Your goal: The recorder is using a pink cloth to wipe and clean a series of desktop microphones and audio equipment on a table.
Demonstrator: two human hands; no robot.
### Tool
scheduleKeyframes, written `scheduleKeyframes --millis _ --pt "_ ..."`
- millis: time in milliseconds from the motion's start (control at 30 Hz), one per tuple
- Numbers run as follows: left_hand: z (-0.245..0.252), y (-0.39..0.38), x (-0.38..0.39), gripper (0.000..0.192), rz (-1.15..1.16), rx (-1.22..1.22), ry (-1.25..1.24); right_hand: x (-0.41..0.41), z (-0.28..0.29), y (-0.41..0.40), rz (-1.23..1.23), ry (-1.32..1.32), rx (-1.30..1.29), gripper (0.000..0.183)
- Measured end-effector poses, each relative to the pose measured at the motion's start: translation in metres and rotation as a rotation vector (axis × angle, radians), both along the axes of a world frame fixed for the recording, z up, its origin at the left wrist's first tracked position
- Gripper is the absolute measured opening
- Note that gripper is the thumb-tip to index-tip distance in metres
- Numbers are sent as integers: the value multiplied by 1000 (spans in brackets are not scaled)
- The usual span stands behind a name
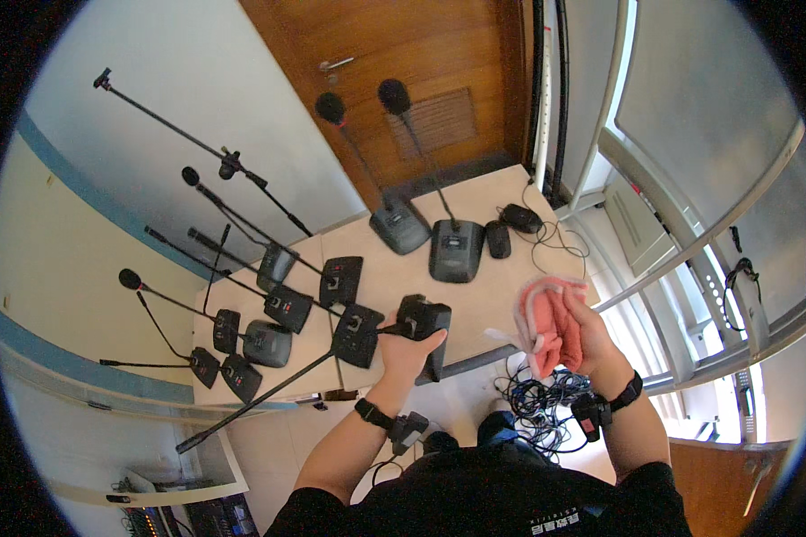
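Observation:
My left hand (406,349) grips the black base of a gooseneck microphone (424,319), whose dark stem runs down to the left. A pink cloth with a pale edge (552,325) is bunched in my right hand (590,335), beside the table's right part. Close to the left hand stands another black microphone base (358,335). Several gooseneck microphones, among them one with a round foam head (131,279), stand on the table's left part. Two larger desk microphones (455,252) (400,225) stand towards the back. Both wrists wear straps with small black devices.
Two black computer mice (498,239) (521,218) lie on the pale table (497,191), one cable trailing right. A wooden door (443,60) is behind it. Tangled cables (544,403) lie on the floor between table and person. A metal-framed board (698,248) stands on the right.

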State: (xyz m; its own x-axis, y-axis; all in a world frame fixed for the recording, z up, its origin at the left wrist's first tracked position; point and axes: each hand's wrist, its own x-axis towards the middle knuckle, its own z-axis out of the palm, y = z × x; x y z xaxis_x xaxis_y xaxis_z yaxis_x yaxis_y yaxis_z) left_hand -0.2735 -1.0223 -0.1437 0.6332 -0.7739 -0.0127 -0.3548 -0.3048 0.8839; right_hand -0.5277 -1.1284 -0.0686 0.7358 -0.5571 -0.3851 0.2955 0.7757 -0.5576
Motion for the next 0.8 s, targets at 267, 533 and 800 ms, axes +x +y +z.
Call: scheduleKeyframes --millis 267,533,800 --pt "-68 -48 -22 88 340 558 -193 -68 -71 -28 -254 -36 146 46" --pt "-56 -90 -34 105 491 772 19 -83 -98 -47 -286 -34 157 47" --pt "-56 -99 -36 102 652 824 24 -64 -88 -59 -177 -22 123 46"
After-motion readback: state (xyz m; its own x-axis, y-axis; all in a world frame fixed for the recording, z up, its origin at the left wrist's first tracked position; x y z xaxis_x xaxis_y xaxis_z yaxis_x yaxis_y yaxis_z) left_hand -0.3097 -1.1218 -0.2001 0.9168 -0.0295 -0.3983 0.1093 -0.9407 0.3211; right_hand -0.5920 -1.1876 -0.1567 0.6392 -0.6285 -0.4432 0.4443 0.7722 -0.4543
